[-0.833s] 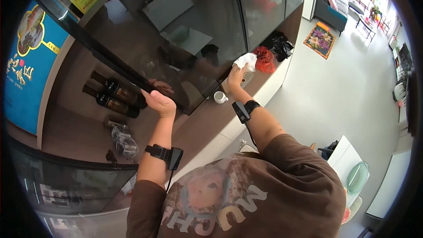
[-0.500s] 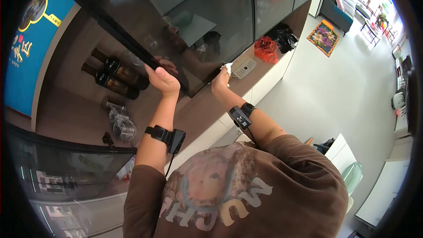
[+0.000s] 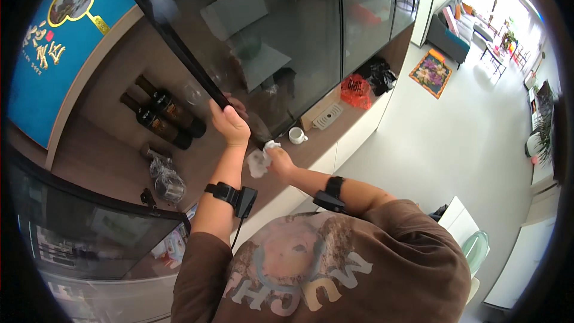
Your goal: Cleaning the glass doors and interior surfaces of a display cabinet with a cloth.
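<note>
A crumpled white tissue [image 3: 259, 162] is at the lower corner of the dark glass door [image 3: 263, 72], in front of the brown tabletop. The right hand [image 3: 280, 161] grasps it, fingers bunched around one part while the rest spreads loose; whether it presses on the frame cannot be told. The left hand [image 3: 231, 125] is against the door's black upright edge, its fingers partly hidden, so how firmly they close cannot be told.

Near the right hand, on the tabletop [image 3: 320, 151], is a white cup [image 3: 296, 136]; its inside is too small to make out. Beyond it lies a pale slotted tray [image 3: 327, 117], then a crumpled red plastic bag [image 3: 356, 91] touching a black plastic bag [image 3: 380, 76]; the contents of both are hidden.

Left of the door, the open cabinet compartment [image 3: 98, 128] holds two dark bottles [image 3: 158, 124] side by side, necks toward the upper left, and an item in clear plastic wrap [image 3: 167, 182]. A blue panel [image 3: 89, 66] with gold lettering borders this compartment.
</note>
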`<state>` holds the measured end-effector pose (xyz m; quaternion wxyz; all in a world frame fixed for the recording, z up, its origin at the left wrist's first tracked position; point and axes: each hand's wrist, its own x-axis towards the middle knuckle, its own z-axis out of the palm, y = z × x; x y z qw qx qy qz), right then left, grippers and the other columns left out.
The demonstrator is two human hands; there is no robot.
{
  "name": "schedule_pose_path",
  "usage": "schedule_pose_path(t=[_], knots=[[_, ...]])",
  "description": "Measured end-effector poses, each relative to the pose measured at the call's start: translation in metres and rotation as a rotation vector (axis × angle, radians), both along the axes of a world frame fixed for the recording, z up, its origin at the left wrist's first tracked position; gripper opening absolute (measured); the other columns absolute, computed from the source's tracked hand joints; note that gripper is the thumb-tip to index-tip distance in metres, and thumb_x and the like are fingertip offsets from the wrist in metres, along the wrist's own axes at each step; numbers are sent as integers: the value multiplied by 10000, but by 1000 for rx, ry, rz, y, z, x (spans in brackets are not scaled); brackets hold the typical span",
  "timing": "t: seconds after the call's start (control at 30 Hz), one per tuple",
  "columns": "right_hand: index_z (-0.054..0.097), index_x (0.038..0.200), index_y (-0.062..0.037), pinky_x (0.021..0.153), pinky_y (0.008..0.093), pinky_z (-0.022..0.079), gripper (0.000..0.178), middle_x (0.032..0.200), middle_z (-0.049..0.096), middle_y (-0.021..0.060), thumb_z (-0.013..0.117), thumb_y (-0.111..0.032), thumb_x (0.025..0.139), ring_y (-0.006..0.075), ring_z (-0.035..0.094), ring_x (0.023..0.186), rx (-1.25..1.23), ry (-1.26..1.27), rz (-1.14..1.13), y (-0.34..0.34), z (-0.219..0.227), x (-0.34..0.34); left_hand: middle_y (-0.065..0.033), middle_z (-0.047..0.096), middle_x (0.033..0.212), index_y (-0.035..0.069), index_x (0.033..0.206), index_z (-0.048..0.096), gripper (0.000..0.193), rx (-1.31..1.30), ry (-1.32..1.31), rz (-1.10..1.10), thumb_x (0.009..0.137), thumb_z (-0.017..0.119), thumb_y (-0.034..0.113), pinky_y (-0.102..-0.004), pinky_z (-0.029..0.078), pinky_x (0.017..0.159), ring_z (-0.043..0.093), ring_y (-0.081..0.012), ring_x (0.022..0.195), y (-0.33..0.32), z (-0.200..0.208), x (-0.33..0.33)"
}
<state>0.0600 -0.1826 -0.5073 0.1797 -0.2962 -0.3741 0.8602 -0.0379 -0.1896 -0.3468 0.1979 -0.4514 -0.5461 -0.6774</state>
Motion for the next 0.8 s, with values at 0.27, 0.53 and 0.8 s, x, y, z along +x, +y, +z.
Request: schedule_pose_path(t=[0.27, 0.53, 0.8], knots=[[449, 1394, -54, 1010, 403, 434, 440, 1283, 577, 89, 461, -225, 989, 220, 575, 1144, 411, 228, -705, 119, 23, 66, -24, 558, 606, 1, 1030, 498, 603, -6, 33, 36, 1007, 324, 578, -257, 380, 483, 518, -125, 478, 3, -2, 1], [330, 1429, 63, 1199, 550, 105, 683, 1549, 220, 292, 606, -113, 830, 491, 124, 1459, 1559, -157, -704, 161, 87, 51, -32, 559, 598, 4, 1024, 504, 635, -16, 19, 54, 994, 328, 613, -269, 398, 499, 533, -145, 482, 5, 5, 8], [598, 982, 157, 1174, 653, 49, 480, 1383, 332, 443, 628, -273, 770, 601, 182, 1382, 1900, -108, -863, 221, 170, 20, -51, 569, 633, 8, 1027, 508, 577, -22, 44, 111, 1000, 342, 560, -314, 439, 533, 568, -194, 530, -2, 2, 7]])
